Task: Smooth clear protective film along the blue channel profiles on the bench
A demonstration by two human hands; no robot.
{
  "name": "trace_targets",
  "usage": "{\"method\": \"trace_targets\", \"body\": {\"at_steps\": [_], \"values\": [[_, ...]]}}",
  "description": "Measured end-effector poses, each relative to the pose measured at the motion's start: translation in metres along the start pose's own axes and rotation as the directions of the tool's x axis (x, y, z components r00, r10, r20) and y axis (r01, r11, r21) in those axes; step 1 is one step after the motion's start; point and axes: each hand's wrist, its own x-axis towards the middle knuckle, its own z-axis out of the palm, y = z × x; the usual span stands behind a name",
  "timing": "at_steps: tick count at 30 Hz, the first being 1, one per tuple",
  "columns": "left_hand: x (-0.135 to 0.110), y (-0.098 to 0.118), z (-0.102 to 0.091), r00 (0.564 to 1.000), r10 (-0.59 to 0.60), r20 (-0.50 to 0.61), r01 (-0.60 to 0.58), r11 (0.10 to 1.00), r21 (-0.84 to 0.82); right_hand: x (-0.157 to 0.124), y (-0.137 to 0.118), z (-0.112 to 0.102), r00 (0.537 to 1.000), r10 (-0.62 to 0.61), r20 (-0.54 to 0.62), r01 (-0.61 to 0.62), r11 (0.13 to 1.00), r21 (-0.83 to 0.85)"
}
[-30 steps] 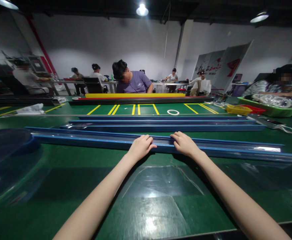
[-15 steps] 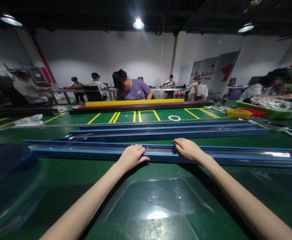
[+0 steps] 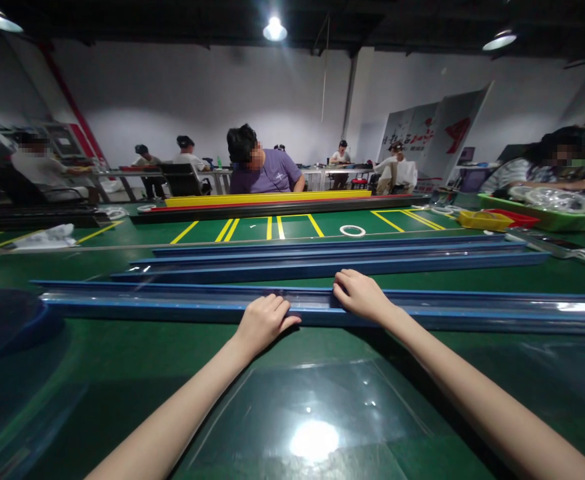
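Note:
A long blue channel strip (image 3: 172, 309) lies across the green table in front of me, with a clear film showing in its trough. My left hand (image 3: 266, 321) grips its near wall, thumb along the outside and fingers bent into the trough; the fingertips are hidden. Just to the right, my right hand (image 3: 363, 295) reaches over the same strip, its fingers curled down at the far wall and inside. Behind it rest more blue channel strips (image 3: 252, 269), parallel and apart from my hands.
Clear plastic sheet (image 3: 292, 400) covers the near table, and a rolled clear sheet (image 3: 12, 333) sits at left. A white ring (image 3: 352, 231), yellow tray (image 3: 481, 221) and green basket (image 3: 547, 217) lie beyond. Opposite, a person in purple (image 3: 267, 172) sits behind yellow strips (image 3: 272, 198).
My right hand has slid left along the blue channel strip, closer to my left hand, and its fingers are more curled. My left hand stays almost in place. The view has shifted slightly.

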Motion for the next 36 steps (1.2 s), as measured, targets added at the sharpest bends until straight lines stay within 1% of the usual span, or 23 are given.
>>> {"method": "trace_targets", "body": {"at_steps": [4,11,17,22,25,27,29,31,36], "values": [[0.0,0.002,0.001,1.0,-0.018,0.011,0.018,1.0,-0.005,0.0,0.0,0.002,1.0,-0.001,-0.007,0.001,1.0,0.008],[0.0,0.003,0.001,0.999,-0.034,0.031,0.034,0.999,0.011,-0.003,-0.002,0.003,1.0,-0.001,-0.028,0.0,0.999,-0.036],[0.0,0.003,0.002,0.998,-0.045,0.053,0.045,0.999,0.017,-0.005,-0.003,0.003,0.999,0.008,-0.037,-0.01,0.999,-0.041],[-0.001,0.004,0.002,0.998,-0.053,0.044,0.053,0.999,0.01,-0.005,-0.003,0.003,0.999,0.005,-0.038,-0.007,0.999,-0.043],[-0.001,0.005,0.001,0.997,-0.063,0.036,0.063,0.998,0.015,-0.006,-0.007,0.005,0.997,0.061,-0.048,-0.064,0.996,-0.054],[-0.001,0.006,0.0,0.997,-0.064,0.033,0.063,0.998,0.025,-0.008,-0.012,0.007,0.989,0.122,-0.081,-0.128,0.989,-0.079],[-0.001,0.006,0.0,0.997,-0.063,0.035,0.062,0.998,0.032,-0.01,-0.017,0.009,0.982,0.146,-0.121,-0.158,0.982,-0.1],[-0.001,0.006,-0.001,0.997,-0.065,0.04,0.064,0.998,0.028,-0.012,-0.019,0.01,0.98,0.132,-0.152,-0.148,0.984,-0.099],[-0.001,0.005,-0.003,0.994,-0.106,0.012,0.106,0.994,-0.004,-0.014,-0.015,0.009,0.981,0.053,-0.184,-0.056,0.998,-0.011]]}}
